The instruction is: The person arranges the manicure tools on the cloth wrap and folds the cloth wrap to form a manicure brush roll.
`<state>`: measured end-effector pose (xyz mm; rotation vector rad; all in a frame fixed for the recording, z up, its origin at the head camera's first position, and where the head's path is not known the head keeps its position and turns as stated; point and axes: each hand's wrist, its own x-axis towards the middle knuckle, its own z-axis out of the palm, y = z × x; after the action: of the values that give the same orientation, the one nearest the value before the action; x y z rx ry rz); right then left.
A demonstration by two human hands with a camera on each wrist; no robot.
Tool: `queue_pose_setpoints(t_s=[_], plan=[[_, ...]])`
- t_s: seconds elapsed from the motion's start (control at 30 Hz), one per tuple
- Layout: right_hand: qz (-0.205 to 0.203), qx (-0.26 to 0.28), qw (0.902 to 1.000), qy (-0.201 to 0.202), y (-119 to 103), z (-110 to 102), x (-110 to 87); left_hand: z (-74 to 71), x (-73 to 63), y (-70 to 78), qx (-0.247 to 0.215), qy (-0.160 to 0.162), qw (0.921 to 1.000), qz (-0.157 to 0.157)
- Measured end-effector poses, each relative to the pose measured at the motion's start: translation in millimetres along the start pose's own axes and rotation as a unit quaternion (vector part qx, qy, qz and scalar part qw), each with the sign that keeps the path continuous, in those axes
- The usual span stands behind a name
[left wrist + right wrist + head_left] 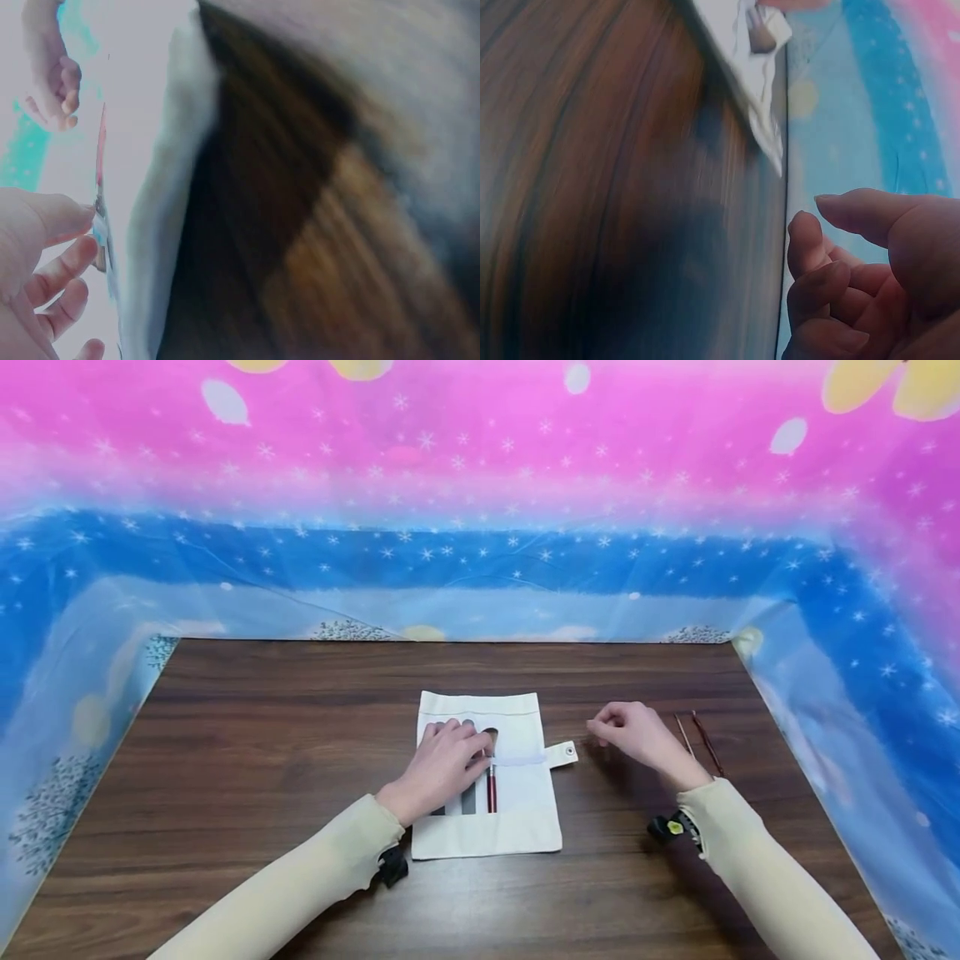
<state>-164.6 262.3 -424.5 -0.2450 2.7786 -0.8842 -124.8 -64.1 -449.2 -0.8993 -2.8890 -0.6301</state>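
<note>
Pinching brush [492,793] perhaps, left hand [444,770], right [639,737] half-curled

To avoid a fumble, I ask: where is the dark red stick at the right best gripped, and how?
Likely mid-length on the dark red stick, pinched from above by the right hand: it lies slim on the table, a thinner stick close on its left.

A dark brown wood-grain tabletop [247,718] spreads to a straight far edge at 12 o'clock, with a pale sheen [495,897] near 6. Creased printed sheeting [480,468] wraps round from 8 over 12 to 4, pink above blue, snowflake-dotted, with yellow shapes [930,393] at 11 and 2 o'clock.
</note>
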Motion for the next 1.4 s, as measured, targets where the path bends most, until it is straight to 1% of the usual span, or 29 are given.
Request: queue_pose_setpoints(t_s=[0.13,0.3,0.5,0.6,0.73,0.9,1.1,1.27,1.4], plan=[[0.015,-0.014,0.9996,0.019,18,-11,-7.7,0.9,1.0,2.0,0.002,0.005,0.9999,0.012],[0.027,-0.021,0.9989,0.032,35,-23,-16.3,2.1,2.3,4.8,0.005,0.009,0.9997,0.020],[0.047,-0.042,0.9968,0.049,54,-34,-22.9,4.3,5.0,8.2,0.008,0.011,0.9998,0.013],[0.064,-0.062,0.9942,0.060,63,-38,-24.6,4.9,6.5,10.1,0.016,0.003,0.9998,0.006],[0.088,-0.088,0.9901,0.064,74,-43,-26.6,5.3,8.2,12.8,0.026,-0.009,0.9996,-0.007],[0.117,-0.114,0.9837,0.076,83,-46,-27.7,5.4,9.0,16.4,0.028,-0.014,0.9994,-0.016],[0.147,-0.130,0.9768,0.085,89,-49,-26.7,5.0,9.2,18.1,0.034,-0.011,0.9992,-0.017],[0.152,-0.133,0.9770,0.069,93,-50,-25.9,1.8,9.5,16.3,0.024,-0.019,0.9994,-0.016],[0.145,-0.135,0.9780,0.066,95,-50,-26.2,-2.7,11.1,15.7,0.014,-0.037,0.9990,-0.021]])
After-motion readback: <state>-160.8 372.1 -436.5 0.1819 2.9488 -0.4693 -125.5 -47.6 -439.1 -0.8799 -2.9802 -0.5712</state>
